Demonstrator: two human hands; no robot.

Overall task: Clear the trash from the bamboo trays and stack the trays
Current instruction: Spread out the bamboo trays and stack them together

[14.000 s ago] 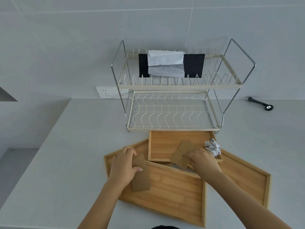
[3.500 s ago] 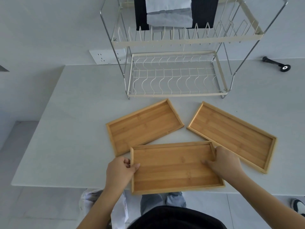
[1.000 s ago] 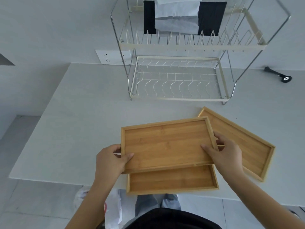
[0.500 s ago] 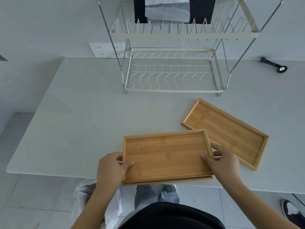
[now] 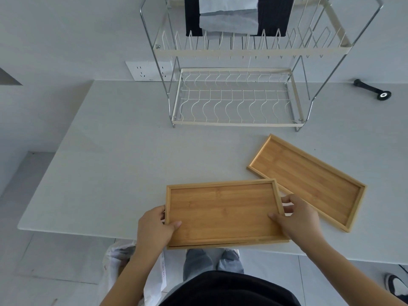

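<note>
- The white counter (image 5: 114,164) fills most of the view, its near edge running under the hands.
- A two-tier wire rack (image 5: 236,100) stands at the back against the wall; black and white cloths (image 5: 229,16) hang on its upper tier.
- The top tray (image 5: 223,213) sits at the near edge, nested on a second tray (image 5: 229,244) of which only a thin strip of the front rim shows.
- A third tray (image 5: 309,180) lies flat on the counter to the right, angled, its near corner just behind the stack.
- The left hand (image 5: 154,228) grips the top tray's left end, thumb over the rim.
- The right hand (image 5: 295,217) grips its right end, thumb inside, fingers curled round the outside.
- A white bag (image 5: 123,263) sits on the floor below.
- A black tool (image 5: 373,89) lies far right.
</note>
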